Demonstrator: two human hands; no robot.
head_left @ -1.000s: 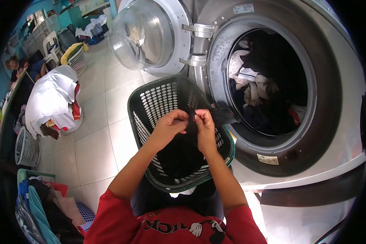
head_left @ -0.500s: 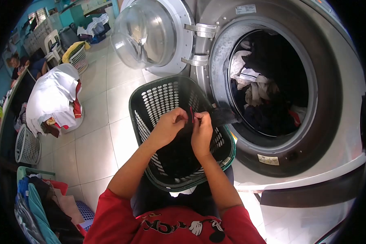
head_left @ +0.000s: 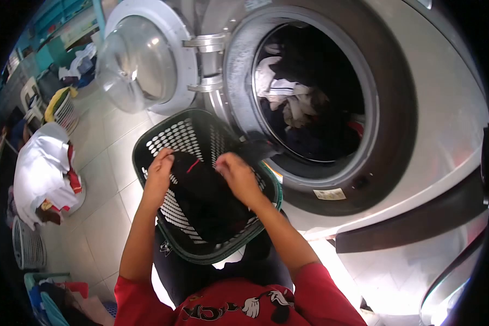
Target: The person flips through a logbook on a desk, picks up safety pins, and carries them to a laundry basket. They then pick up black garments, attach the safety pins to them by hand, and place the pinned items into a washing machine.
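My left hand [head_left: 160,169] is closed on one edge of a black garment [head_left: 209,198], whose exact kind I cannot make out. The fingers of my right hand [head_left: 235,174] are pinched at its other side. A thin red strip [head_left: 193,166] shows on the black cloth between my hands. All this is over a dark green perforated laundry basket [head_left: 220,258], which rests at my lap in front of the machine. The garment's lower part hangs inside the basket, and its black colour hides the folds.
At the right, the washing machine drum [head_left: 309,98] holds dark and light clothes. Its round glass door [head_left: 138,65] stands swung out to the left. White cloth [head_left: 43,168] is heaped on a basket at the left. More clothes [head_left: 65,304] fill a container at lower left.
My hands have moved apart, spreading the black garment between them; the red strip now lies on the cloth there. The view has shifted, so the machine appears further left.
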